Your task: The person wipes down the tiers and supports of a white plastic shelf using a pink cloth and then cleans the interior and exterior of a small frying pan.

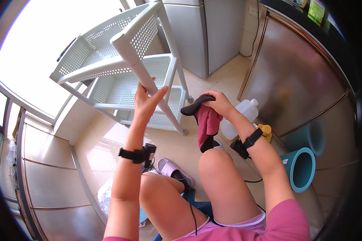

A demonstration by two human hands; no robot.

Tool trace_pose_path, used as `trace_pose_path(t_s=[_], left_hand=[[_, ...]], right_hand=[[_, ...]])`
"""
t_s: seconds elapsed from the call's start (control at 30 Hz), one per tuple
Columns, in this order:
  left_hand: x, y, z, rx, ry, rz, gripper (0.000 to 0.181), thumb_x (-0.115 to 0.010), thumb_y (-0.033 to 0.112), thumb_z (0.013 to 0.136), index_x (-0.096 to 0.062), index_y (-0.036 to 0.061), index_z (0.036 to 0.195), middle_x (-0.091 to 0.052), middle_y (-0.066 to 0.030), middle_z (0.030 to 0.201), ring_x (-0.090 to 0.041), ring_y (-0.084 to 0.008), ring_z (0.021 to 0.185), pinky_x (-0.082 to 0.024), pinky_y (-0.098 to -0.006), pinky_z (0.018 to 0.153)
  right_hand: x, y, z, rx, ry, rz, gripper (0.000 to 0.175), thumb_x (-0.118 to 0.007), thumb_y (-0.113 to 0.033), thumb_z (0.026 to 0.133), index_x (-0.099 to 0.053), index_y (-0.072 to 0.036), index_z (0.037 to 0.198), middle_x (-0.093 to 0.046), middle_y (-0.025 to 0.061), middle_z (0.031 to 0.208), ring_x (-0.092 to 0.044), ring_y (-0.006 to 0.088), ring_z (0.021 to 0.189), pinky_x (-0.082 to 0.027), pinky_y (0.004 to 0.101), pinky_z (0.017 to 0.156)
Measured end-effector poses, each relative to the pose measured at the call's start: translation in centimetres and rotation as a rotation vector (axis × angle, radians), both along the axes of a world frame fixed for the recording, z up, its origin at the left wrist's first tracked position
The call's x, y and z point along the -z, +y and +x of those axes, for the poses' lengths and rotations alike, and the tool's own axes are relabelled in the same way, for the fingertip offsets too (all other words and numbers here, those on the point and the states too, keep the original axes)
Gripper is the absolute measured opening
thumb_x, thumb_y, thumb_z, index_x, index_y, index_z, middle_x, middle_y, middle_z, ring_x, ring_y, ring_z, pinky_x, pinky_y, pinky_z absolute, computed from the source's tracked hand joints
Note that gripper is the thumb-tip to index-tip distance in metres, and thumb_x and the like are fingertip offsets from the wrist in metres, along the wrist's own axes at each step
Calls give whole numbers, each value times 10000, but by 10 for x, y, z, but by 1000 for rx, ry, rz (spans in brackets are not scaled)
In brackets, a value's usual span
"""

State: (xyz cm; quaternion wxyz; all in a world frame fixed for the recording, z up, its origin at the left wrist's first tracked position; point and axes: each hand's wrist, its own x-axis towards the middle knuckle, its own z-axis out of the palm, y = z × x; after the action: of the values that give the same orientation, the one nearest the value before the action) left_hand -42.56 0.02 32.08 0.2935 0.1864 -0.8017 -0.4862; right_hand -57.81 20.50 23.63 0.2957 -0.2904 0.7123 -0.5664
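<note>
A light grey-green plastic trolley with perforated basket tiers and small castors stands in front of me, its top tier bearing a long thin dark item. My left hand is around its near corner post, thumb on the right side and fingers partly hidden behind the post. My right hand holds a pink and black cloth by its top, to the right of the trolley. The cloth hangs in folds above my right knee, apart from the trolley.
A translucent plastic jug and a yellow-capped bottle stand right, near a teal bin. A grey fridge is behind. Steel cabinets flank me. Clear plastic bags lie left of my legs.
</note>
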Motion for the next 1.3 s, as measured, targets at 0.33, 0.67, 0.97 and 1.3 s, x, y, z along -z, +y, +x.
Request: trace_pose_path(t_s=[0.33,0.67,0.97,1.3], left_hand=[[25,17,13,-246,420,416,146,-675,-17,724,-541,25,683,-529,-31,593,-502,-108,486,-386,-244,482],[19,36,29,-172,382,413,159,-613,-49,693,-477,32,680,-473,-52,566,-473,-140,475,-406,-268,489],[23,37,27,-189,365,346,130,-578,-42,676,-472,34,672,-466,-60,553,-461,-143,481,-414,-269,525],[20,42,26,-116,366,358,110,-545,-37,652,-460,32,662,-464,-70,551,-456,-148,479,-405,-262,520]], right_hand=[[-39,-49,51,-43,419,-491,599,-613,65,666,-511,-97,1233,-608,131,1071,-592,268,1004,-458,327,889],[47,-113,-41,376,44,-600,469,-674,70,745,-515,-94,1155,-593,65,1101,-564,179,1002,-469,307,875],[89,-129,56,96,38,-272,656,-740,-149,715,-409,-43,1271,-593,188,1115,-577,342,1039,-448,376,906],[105,-144,-14,391,-259,-650,488,-756,-20,679,-537,12,1114,-638,125,1063,-609,222,957,-482,340,877]])
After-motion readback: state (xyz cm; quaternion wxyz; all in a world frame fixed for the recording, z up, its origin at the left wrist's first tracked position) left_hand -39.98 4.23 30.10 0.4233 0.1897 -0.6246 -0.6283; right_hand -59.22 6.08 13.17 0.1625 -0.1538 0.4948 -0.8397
